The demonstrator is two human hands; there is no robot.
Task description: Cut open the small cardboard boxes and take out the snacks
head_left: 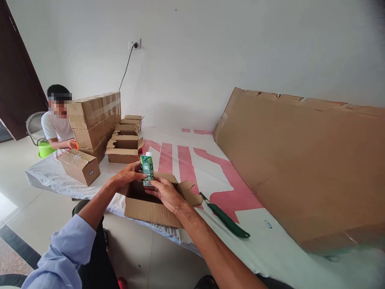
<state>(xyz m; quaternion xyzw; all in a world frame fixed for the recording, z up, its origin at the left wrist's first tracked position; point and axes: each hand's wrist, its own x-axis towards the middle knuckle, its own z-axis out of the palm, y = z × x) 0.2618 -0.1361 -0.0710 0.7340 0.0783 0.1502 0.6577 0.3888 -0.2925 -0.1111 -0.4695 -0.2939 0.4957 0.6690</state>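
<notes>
A small green drink carton (147, 168) with a white cap stands upright between my two hands, above an open cardboard box (153, 210). My left hand (129, 174) grips the carton's left side, fingers around its edge. My right hand (165, 192) holds it low on the right, fingertips at its bottom corner. The box beneath sits at the table's near edge with its flaps folded out, and its inside is dark and partly hidden by my hands. Just right of the box lies a green-handled or green-sheathed tool, perhaps a knife (227, 220).
Several open boxes (122, 155) line up behind my left hand. Taped boxes (90, 120) are stacked at the left, with one closed box (80, 164) before them. Another person (58, 124) sits beyond. A large cardboard sheet (300, 168) leans against the wall at right.
</notes>
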